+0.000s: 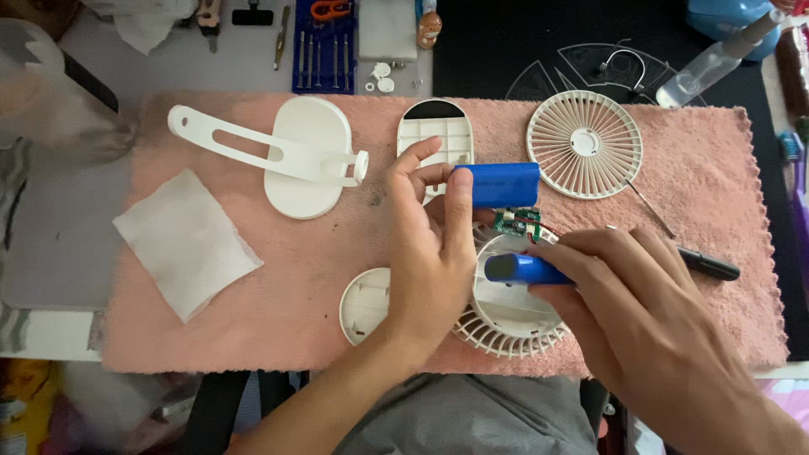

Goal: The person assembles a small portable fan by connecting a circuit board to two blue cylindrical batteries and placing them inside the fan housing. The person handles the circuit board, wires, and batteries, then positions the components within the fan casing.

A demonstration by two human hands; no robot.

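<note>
My left hand [425, 261] pinches the left end of a blue cylindrical battery [504, 184] and holds it over the pink towel [295, 270]. My right hand [649, 312] grips a second blue cylinder with a dark end [522, 270]; I cannot tell whether it is a tool handle or another cell. It lies across a round white fan housing [506, 324]. A small green circuit board [518, 223] with red wires sits between the two blue pieces, at the housing's top edge.
On the towel lie a white stand with an oval base [303, 160], a folded tissue [185, 240], a white back panel [436, 131], a round fan grille [584, 143], a round white cover [364, 305] and a black pen [709, 266]. Behind are a blue screwdriver set [324, 46] and a spray bottle [716, 59].
</note>
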